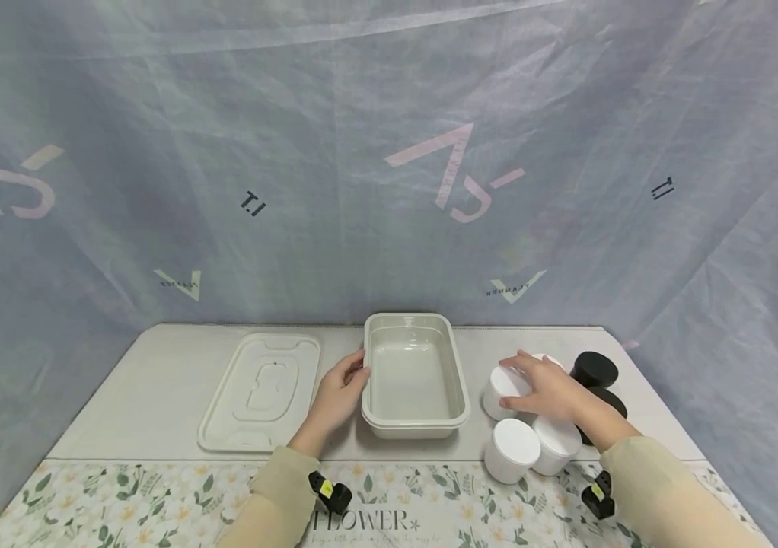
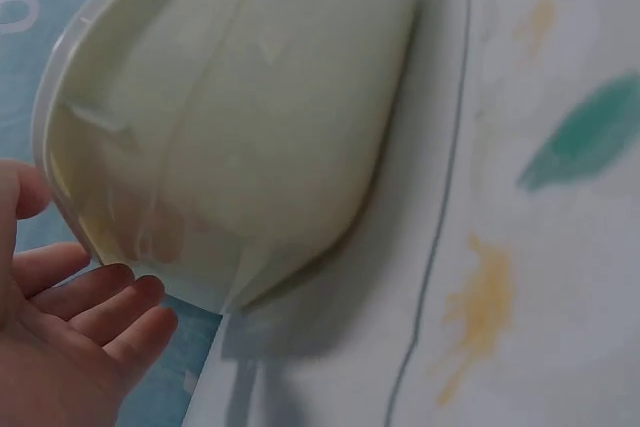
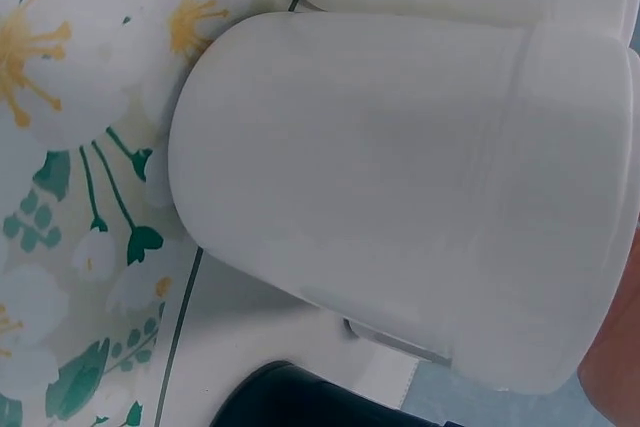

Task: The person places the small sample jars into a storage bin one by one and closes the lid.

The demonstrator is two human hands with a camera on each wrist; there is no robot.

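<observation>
A deep off-white rectangular container [image 1: 412, 420] stands upright in the middle of the table. My left hand [image 1: 337, 396] is at its left rim, fingertips touching the side; in the left wrist view, loosely extended fingers [image 2: 140, 342] lie along the container's outer wall [image 2: 270, 117]. To the right, my right hand [image 1: 543, 384] reaches over a group of white lidded jars. Its thumb and fingers hold the lid sides of one white jar [image 1: 499, 396]. In the right wrist view, a near white jar [image 3: 400, 187] fills most of the picture and hides nearly all of the hand.
A flat off-white lid [image 1: 272, 388] lies left of the container. Two white jars stand at the front right, a front jar [image 1: 512, 449] and its neighbour [image 1: 556, 447]. Black round jars [image 1: 594, 369] stand behind my right forearm. A flowered cloth [image 1: 122, 502] covers the table's near edge.
</observation>
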